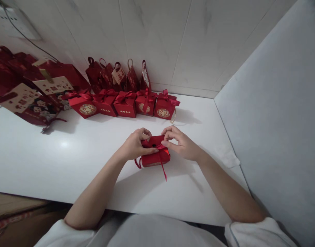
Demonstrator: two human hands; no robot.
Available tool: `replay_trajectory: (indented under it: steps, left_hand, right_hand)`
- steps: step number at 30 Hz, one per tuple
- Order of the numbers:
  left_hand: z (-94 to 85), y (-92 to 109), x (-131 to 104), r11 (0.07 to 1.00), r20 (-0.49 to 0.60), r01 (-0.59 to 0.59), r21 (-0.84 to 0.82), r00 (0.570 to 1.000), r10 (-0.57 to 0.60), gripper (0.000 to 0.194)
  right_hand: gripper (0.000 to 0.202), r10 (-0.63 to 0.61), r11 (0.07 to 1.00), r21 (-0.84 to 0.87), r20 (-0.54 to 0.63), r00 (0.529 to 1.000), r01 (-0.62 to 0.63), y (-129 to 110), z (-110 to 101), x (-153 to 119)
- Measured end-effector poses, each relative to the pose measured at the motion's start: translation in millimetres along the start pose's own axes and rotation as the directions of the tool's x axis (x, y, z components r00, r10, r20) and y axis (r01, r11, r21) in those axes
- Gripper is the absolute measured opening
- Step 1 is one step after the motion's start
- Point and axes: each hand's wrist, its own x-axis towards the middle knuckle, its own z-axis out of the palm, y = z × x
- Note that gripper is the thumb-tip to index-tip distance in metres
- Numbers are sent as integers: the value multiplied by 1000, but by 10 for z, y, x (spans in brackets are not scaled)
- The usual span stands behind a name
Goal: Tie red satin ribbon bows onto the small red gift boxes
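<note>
On the white table in front of me sits a small red gift box (pixel 153 159) with a dark hole showing in its top. A red ribbon (pixel 162 166) runs over the box, and one loose end hangs down its front onto the table. My left hand (pixel 135 145) grips the box from the left, thumb along the top and fingers behind. At the right side of the top, my right hand (pixel 181 144) pinches the ribbon between thumb and fingers. A twisted red cord (pixel 138 163) loops out at the box's left end.
Behind my hands stands a row of red boxes with ribbon bows (pixel 125 104). Several small bags with loop handles (pixel 105 75) lean near the tiled wall (pixel 157 41). Larger red gift bags (pixel 36 103) are at the left. A white panel (pixel 276 103) rises on the right, beside a tissue (pixel 228 156).
</note>
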Motion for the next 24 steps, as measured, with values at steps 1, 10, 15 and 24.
replay_trajectory:
  steps: [1,10,15,24]
  left_hand:
    - [-3,4,-4,1000,2,8,-1,1000,-8,43]
    - [-109,-4,-33,902,150,-93,-421,974,171,29]
    - [-63,-59,-1,795,98,-35,-606,988,118,33]
    - [17,-76,12,860,67,-22,-509,996,66,33]
  right_hand:
    - [23,-2,1000,7,-23,1000,2,11,21,4]
    - [25,-7,994,106,-43,999,12,83,-42,5]
    - [21,-70,990,114,-139,988,86,133,-48,33]
    - [4,-476,866,-306,-259,841,396,-242,10,-159]
